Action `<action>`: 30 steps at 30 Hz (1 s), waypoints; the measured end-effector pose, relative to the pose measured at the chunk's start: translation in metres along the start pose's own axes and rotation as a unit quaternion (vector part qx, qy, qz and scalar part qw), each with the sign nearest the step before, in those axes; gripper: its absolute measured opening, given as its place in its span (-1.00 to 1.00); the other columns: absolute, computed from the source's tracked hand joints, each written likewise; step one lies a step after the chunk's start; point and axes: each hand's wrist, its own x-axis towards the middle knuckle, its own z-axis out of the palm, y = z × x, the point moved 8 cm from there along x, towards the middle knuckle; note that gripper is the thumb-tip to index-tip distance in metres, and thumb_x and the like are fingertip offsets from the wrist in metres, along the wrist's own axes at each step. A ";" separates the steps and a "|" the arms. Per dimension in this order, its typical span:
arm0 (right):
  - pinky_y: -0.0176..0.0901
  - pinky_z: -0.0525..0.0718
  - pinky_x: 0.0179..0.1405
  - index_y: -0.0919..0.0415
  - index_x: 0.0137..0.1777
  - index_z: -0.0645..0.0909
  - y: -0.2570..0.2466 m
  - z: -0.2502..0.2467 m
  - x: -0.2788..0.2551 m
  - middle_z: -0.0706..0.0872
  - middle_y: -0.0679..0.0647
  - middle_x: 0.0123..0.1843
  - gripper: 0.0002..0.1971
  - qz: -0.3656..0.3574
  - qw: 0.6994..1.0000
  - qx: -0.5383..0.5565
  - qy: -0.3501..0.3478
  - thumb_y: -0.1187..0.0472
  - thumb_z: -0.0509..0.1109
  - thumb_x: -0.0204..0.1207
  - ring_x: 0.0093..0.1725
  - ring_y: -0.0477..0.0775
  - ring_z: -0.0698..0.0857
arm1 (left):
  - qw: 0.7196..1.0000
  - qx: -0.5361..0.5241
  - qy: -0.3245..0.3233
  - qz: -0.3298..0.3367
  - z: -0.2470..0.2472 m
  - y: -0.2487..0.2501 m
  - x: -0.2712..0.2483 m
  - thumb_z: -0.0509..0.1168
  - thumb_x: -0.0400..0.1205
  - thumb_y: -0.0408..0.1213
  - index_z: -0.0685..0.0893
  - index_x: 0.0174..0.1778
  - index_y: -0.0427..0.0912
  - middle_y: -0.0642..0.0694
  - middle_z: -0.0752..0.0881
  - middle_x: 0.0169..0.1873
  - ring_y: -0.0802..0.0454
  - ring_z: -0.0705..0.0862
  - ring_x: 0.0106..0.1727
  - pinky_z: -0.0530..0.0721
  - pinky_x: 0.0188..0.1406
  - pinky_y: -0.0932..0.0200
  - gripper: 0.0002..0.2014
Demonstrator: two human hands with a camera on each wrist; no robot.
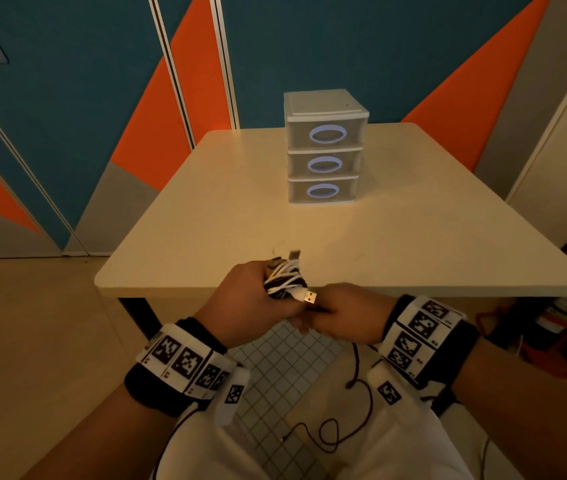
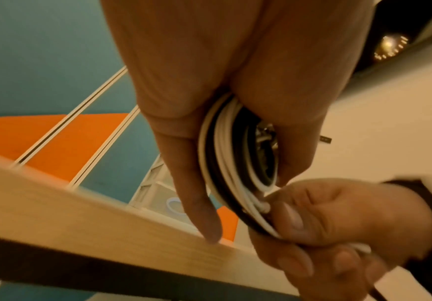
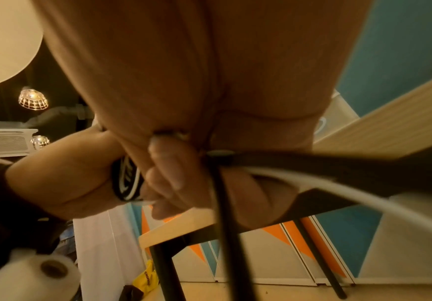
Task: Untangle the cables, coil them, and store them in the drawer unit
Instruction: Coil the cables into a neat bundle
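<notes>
White and black cable loops, wound together in one coil [image 1: 285, 279], sit gripped in the left hand [image 1: 251, 299] just off the near edge of the desk [image 1: 206, 216] — fingers curled round the bundle, a USB plug [image 1: 310, 297] poking out toward the right hand [image 1: 348, 315]. That right hand is closed too, pinching the cable strands at the coil's lower edge. Farther back on the desk stands the three-drawer unit [image 1: 323, 147] — all drawers closed.

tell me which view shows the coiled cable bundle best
The left wrist view: the cable bundle fills its centre, white and black loops plain inside the left hand. The head view shows it small, with a USB plug sticking out. The right wrist view shows only a blurred sliver.
</notes>
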 end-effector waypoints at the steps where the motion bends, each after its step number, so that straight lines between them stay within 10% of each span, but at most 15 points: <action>1: -0.47 0.57 -0.28 -0.13 -0.13 0.63 0.003 -0.003 0.001 0.68 -0.18 -0.27 -0.79 0.014 1.000 0.006 -0.001 0.13 0.26 0.70 -0.40 -0.30 0.62 | 1.000 0.015 -0.004 -0.002 0.001 0.001 0.000 0.46 0.56 -0.33 0.66 -0.43 0.11 0.22 0.72 -0.52 0.32 0.68 -0.38 0.48 -0.33 0.47 -0.70; 11: -0.25 0.58 -0.35 0.24 0.16 0.72 0.007 -0.024 0.006 0.76 0.02 -0.23 -0.77 0.045 0.995 0.083 -0.040 0.13 0.36 0.65 -0.39 -0.09 0.57 | 0.985 0.162 -0.008 0.051 -0.007 0.013 0.007 0.52 0.56 -0.05 0.57 -0.26 0.29 0.22 0.64 -0.45 0.34 0.59 -0.40 0.39 -0.41 0.41 -0.76; 15: -0.04 0.58 -0.15 0.23 0.29 0.68 0.009 -0.021 0.006 0.74 0.34 0.11 -0.56 0.055 0.985 0.149 -0.072 0.21 0.48 0.39 -0.13 0.06 0.62 | 0.972 0.225 -0.029 0.061 -0.008 0.014 0.007 0.49 0.59 -0.05 0.74 -0.12 0.00 0.06 0.77 -0.35 0.19 0.62 -0.38 0.40 -0.41 0.29 -0.87; 22: -0.16 0.57 -0.25 0.55 0.05 0.63 0.005 -0.019 0.008 0.61 0.33 -0.12 -0.33 0.069 0.962 0.244 -0.102 0.14 0.42 -0.08 -0.20 0.13 0.58 | 0.898 0.426 -0.079 0.076 0.014 0.019 0.003 0.24 0.71 0.02 0.63 0.13 -0.02 -0.04 0.75 -0.07 -0.07 0.70 -0.06 0.54 -0.14 0.08 -0.77; 30: -0.13 0.71 0.10 0.05 0.03 0.75 -0.009 0.000 0.002 0.80 -0.14 -0.14 -0.79 0.114 0.972 0.113 -0.171 0.02 0.58 0.44 -0.03 -0.06 0.79 | 0.873 0.464 -0.142 0.050 0.036 0.017 -0.004 0.20 0.71 0.05 0.66 0.22 -0.05 -0.07 0.76 -0.09 -0.09 0.73 -0.09 0.54 -0.24 0.12 -0.68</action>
